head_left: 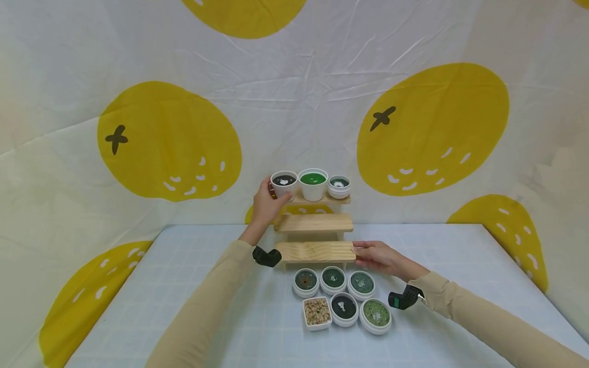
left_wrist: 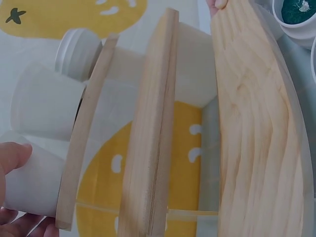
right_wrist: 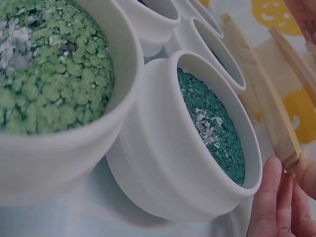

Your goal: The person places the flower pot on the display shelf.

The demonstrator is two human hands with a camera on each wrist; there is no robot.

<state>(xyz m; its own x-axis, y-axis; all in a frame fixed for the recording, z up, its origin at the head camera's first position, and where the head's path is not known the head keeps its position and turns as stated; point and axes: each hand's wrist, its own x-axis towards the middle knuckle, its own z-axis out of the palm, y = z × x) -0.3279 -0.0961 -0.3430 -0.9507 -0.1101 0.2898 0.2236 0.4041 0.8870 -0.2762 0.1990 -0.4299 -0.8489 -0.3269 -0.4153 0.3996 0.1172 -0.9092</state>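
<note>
My left hand (head_left: 268, 205) grips a white cup with dark contents (head_left: 284, 192), thumb and fingers on its sides, at the left end of the top tier of a wooden three-tier stand (head_left: 315, 223). Beside that cup on the same tier stand a taller white cup with green contents (head_left: 313, 191) and a smaller white pot (head_left: 339, 191). In the left wrist view the held cup (left_wrist: 37, 180) has its base against the top board. My right hand (head_left: 380, 258) pinches the right end of the lowest board (head_left: 315, 251), thumb and fingers at its edge.
Before the stand, several round white pots with green or dark contents sit close together, such as the light green pot (head_left: 376, 316). A square white dish of tan bits (head_left: 317, 313) is among them. A patterned cloth (head_left: 285, 102) hangs behind the table (head_left: 248, 317).
</note>
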